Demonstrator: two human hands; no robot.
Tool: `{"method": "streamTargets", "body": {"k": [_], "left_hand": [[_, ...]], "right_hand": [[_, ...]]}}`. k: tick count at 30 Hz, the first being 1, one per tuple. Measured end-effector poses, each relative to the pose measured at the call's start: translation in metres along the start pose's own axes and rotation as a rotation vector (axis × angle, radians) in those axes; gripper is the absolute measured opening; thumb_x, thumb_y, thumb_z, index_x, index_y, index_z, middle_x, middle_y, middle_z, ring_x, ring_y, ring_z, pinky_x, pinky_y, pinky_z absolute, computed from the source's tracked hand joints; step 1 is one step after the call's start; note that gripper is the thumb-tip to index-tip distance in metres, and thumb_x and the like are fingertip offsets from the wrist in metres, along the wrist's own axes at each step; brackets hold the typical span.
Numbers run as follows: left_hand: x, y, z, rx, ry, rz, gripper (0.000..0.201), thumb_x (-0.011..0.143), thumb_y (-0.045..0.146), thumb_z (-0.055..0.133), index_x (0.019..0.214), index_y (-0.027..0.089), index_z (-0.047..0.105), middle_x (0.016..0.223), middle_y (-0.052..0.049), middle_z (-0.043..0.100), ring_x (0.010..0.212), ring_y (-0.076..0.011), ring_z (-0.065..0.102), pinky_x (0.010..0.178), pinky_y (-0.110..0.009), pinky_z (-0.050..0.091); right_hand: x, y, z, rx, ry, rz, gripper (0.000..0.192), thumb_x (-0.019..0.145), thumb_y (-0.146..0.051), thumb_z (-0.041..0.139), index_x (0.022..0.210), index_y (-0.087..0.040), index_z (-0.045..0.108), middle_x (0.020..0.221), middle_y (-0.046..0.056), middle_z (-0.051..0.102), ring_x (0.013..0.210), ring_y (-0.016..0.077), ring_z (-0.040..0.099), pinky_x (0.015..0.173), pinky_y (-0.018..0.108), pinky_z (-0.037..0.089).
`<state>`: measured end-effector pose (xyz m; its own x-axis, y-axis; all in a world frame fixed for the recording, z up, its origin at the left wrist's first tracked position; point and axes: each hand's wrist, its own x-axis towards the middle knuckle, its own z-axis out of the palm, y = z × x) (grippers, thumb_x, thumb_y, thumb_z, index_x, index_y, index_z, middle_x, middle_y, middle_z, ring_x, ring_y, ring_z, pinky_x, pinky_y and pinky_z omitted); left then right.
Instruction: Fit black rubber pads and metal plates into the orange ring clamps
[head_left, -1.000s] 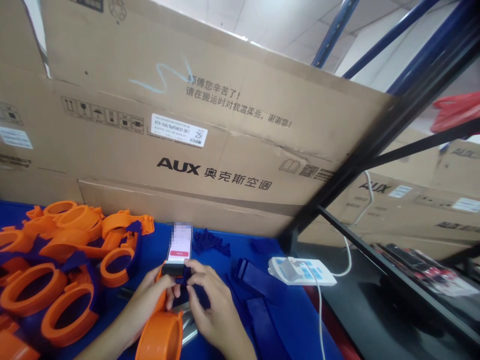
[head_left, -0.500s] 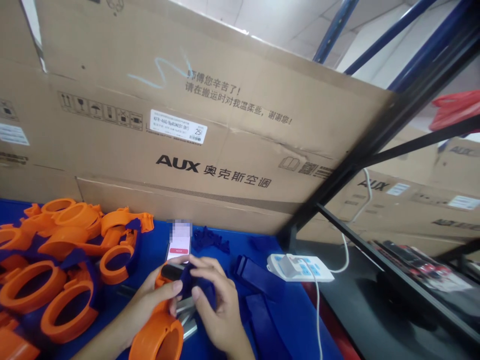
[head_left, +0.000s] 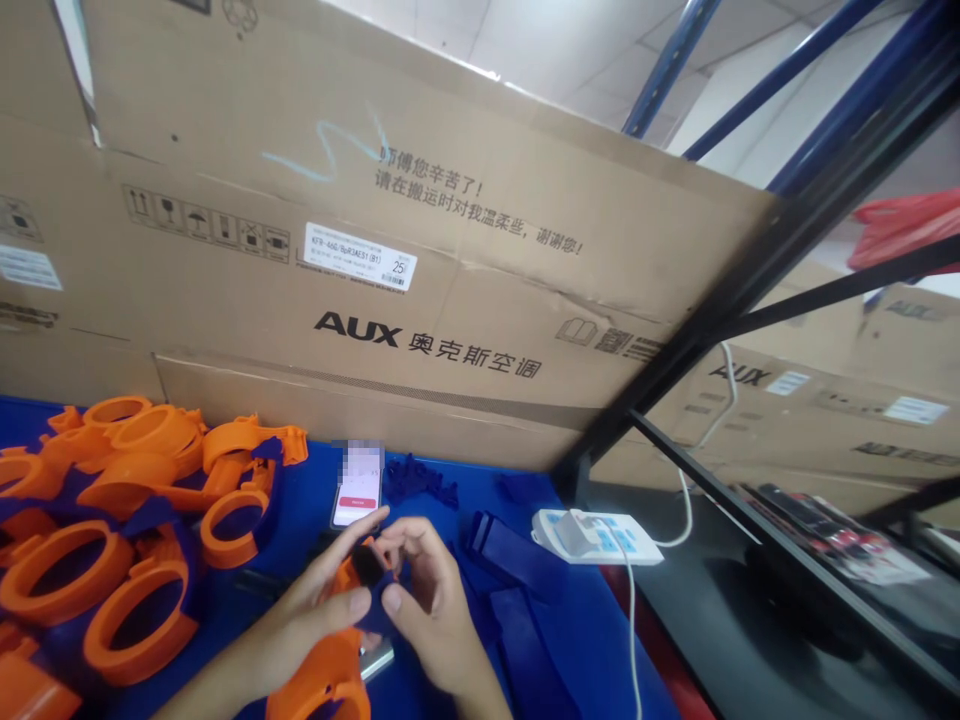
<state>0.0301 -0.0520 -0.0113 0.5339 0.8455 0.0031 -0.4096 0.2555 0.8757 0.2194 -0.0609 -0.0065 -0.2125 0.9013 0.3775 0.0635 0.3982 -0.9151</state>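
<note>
Gripping an orange clamp ring [head_left: 322, 672] at 6 o'clock on the blue table [head_left: 600, 640], left hand [head_left: 319, 610] closed round its upper end. Right hand [head_left: 427, 610] pinched together on a small dark blue piece [head_left: 369, 566] at the ring's top. Lay at 9 o'clock: pile of orange rings [head_left: 112, 520]. Stood at 12 o'clock: phone [head_left: 358, 490]; at 3 o'clock: power strip [head_left: 596, 536].

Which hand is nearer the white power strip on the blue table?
Right. The right hand is just left of the power strip; the left hand lies farther left, beyond the right hand.
</note>
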Motion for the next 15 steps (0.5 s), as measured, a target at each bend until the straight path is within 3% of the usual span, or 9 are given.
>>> {"method": "streamTargets", "body": {"k": [2, 4, 7, 9, 12, 15], "left_hand": [[0.002, 0.003, 0.003, 0.075, 0.025, 0.079, 0.055, 0.087, 0.037, 0.077, 0.14, 0.028, 0.065, 0.134, -0.012, 0.07, 0.127, -0.0363, 0.063, 0.105, -0.045, 0.051], [0.005, 0.002, 0.003, 0.147, 0.019, 0.127, 0.049, 0.088, 0.032, 0.078, 0.136, 0.028, 0.068, 0.139, -0.009, 0.069, 0.136, -0.035, 0.056, 0.117, -0.045, 0.041], [0.01, -0.004, 0.0, 0.212, 0.062, 0.122, 0.049, 0.086, 0.03, 0.079, 0.134, 0.029, 0.069, 0.138, -0.008, 0.07, 0.134, -0.0348, 0.058, 0.117, -0.046, 0.041], [0.013, -0.008, -0.002, 0.215, 0.114, 0.107, 0.048, 0.084, 0.031, 0.081, 0.131, 0.028, 0.072, 0.137, -0.008, 0.072, 0.133, -0.0354, 0.059, 0.115, -0.045, 0.044], [0.014, -0.009, -0.004, 0.175, 0.195, 0.105, 0.043, 0.084, 0.034, 0.08, 0.127, 0.027, 0.074, 0.134, -0.009, 0.074, 0.13, -0.036, 0.062, 0.11, -0.043, 0.049], [0.014, -0.007, -0.004, 0.157, 0.222, 0.106, 0.04, 0.088, 0.037, 0.076, 0.127, 0.027, 0.074, 0.133, -0.008, 0.075, 0.13, -0.0354, 0.062, 0.109, -0.043, 0.05]], "right_hand": [[0.001, 0.004, 0.0, -0.001, 0.073, 0.008, 0.044, 0.09, -0.059, 0.07, 0.113, -0.024, 0.058, 0.095, 0.004, 0.06, 0.084, 0.0202, 0.055, 0.077, 0.032, 0.05], [0.002, 0.007, 0.0, -0.008, 0.117, 0.019, 0.039, 0.09, -0.055, 0.071, 0.107, -0.024, 0.057, 0.089, 0.001, 0.056, 0.08, 0.0182, 0.052, 0.074, 0.029, 0.049], [0.003, 0.011, 0.001, -0.046, 0.141, 0.044, 0.033, 0.092, -0.051, 0.071, 0.106, -0.024, 0.057, 0.089, 0.0, 0.057, 0.079, 0.0175, 0.052, 0.074, 0.029, 0.049], [0.003, 0.011, 0.002, -0.058, 0.114, 0.06, 0.034, 0.095, -0.049, 0.068, 0.116, -0.025, 0.057, 0.098, 0.003, 0.063, 0.084, 0.0188, 0.057, 0.078, 0.031, 0.051], [0.002, 0.01, 0.002, -0.041, 0.027, 0.063, 0.049, 0.097, -0.052, 0.065, 0.137, -0.027, 0.051, 0.115, 0.008, 0.067, 0.093, 0.0223, 0.064, 0.083, 0.035, 0.055], [0.002, 0.007, 0.001, -0.019, -0.03, 0.07, 0.055, 0.097, -0.053, 0.064, 0.143, -0.029, 0.047, 0.12, 0.009, 0.067, 0.094, 0.0236, 0.066, 0.082, 0.036, 0.057]]}}
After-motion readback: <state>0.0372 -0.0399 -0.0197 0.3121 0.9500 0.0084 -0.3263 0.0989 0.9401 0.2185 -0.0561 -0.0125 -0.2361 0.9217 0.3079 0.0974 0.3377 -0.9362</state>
